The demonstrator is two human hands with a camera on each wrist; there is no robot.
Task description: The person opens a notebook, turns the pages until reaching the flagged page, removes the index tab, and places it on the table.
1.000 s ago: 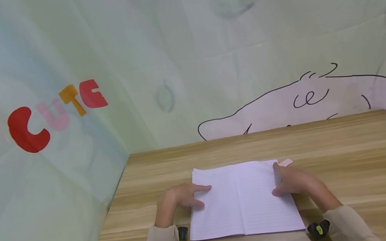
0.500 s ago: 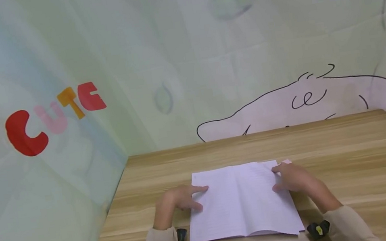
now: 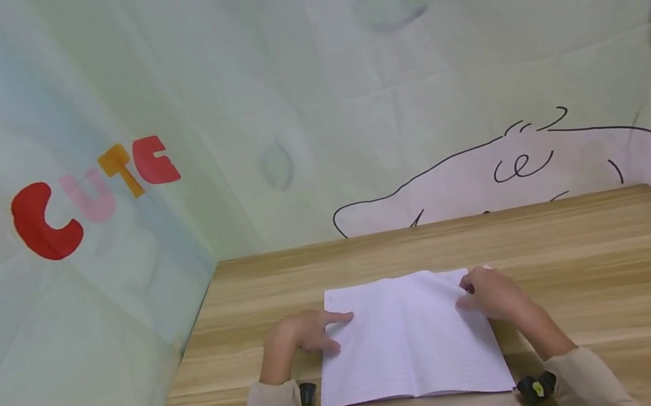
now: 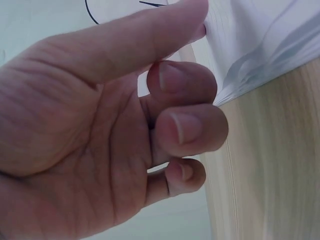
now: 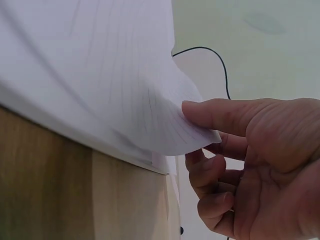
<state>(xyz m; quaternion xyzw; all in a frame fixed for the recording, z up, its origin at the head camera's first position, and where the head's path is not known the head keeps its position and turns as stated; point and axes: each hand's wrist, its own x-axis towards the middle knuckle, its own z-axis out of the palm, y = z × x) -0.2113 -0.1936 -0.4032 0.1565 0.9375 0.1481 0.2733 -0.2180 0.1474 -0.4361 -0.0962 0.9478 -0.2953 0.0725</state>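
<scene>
An open notebook (image 3: 376, 354) with ruled white pages lies on the wooden table, its fold running away from me. My left hand (image 3: 307, 332) rests at its left edge, thumb and index finger stretched over the left page. In the left wrist view the other fingers of that hand are curled beside the edge of the pages (image 4: 265, 45) and hold nothing. At the upper right corner my right hand (image 3: 492, 294) pinches a page (image 5: 150, 115) between thumb and fingers. That corner bends up off the sheets beneath, as the right wrist view shows.
The wood-grain table (image 3: 607, 276) reaches back to a pale printed cloth backdrop (image 3: 287, 98). Coloured letters (image 3: 50, 222) and a line-drawn cartoon shape (image 3: 579, 159) are printed on it. Dark wrist devices (image 3: 537, 388) sit near both beige sleeves.
The right page lifted at its near edge, then settled flatter. My right fingers have drawn together on the upper corner, and the pink tab there is now mostly hidden. My left hand stays put.
</scene>
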